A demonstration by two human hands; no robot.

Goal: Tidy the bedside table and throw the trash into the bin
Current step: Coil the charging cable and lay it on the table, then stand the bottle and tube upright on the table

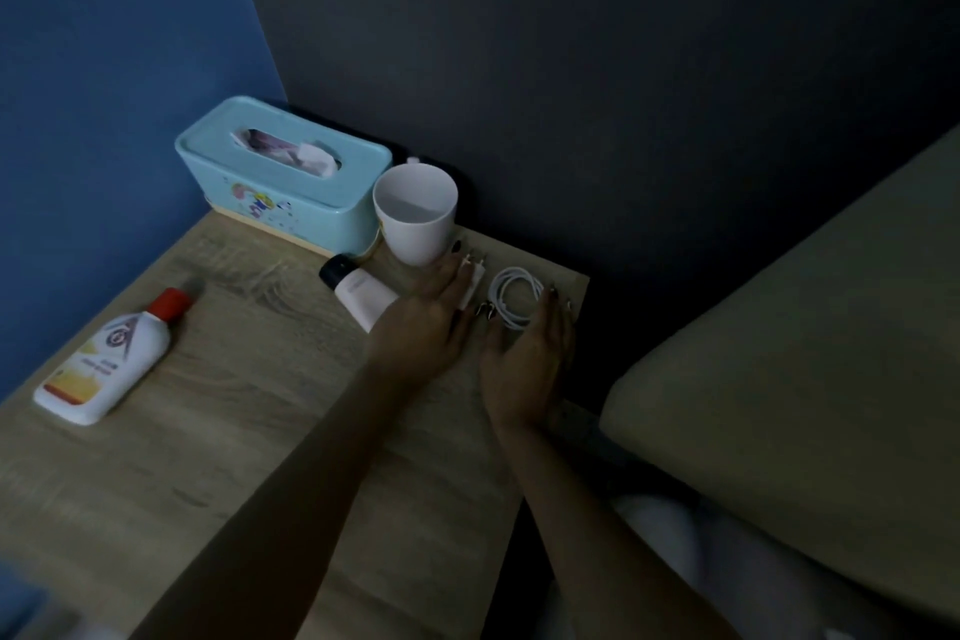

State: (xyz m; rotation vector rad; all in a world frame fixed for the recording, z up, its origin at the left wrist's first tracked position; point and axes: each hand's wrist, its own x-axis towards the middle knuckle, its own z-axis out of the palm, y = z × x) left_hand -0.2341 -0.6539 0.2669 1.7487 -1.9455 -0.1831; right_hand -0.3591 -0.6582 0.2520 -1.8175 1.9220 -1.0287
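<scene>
Both grips wide: left hand flat over white charger plug; right hand beside coiled white cable on wooden surface.

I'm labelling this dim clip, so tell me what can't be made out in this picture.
Head view only:
Bin: out of frame.
Charger: partly covered by the left hand.
Tube: lower end hidden under the same hand.
Bottle label: too dim and blurred to read.
Dark thing behind the tissue box: mostly hidden by the box, lost against the dark wall.
</scene>
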